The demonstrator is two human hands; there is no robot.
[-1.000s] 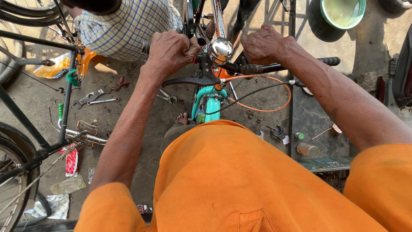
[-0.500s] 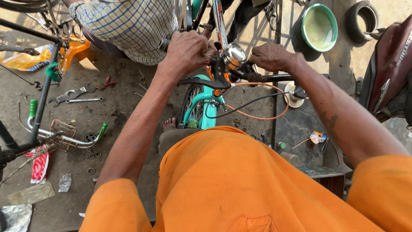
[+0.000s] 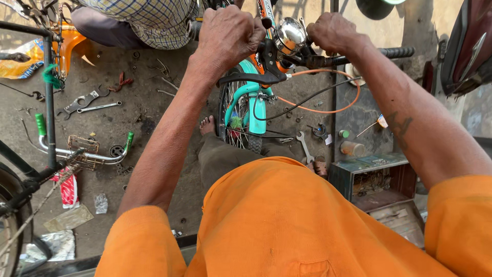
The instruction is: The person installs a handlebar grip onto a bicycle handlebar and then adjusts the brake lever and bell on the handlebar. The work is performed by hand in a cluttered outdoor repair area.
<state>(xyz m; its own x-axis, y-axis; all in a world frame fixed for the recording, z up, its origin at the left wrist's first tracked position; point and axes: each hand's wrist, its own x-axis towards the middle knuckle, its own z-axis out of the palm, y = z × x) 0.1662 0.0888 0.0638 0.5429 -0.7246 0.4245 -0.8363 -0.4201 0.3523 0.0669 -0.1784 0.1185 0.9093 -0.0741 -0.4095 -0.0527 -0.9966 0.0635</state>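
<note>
While both hands clamp shut on the handlebar [image 3: 328,60] at top centre, left hand [image 3: 228,33] and right hand [image 3: 333,32] flanking the bell [image 3: 289,35], the bar looks rigid, best gripped either side of the stem.

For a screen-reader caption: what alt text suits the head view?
Both hands, left hand and right hand, grip the handlebar of a teal bicycle beside its shiny bell; wrenches lie on the ground.

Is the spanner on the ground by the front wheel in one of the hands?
No, the spanner lies on the ground; both hands grip the handlebar.
</note>
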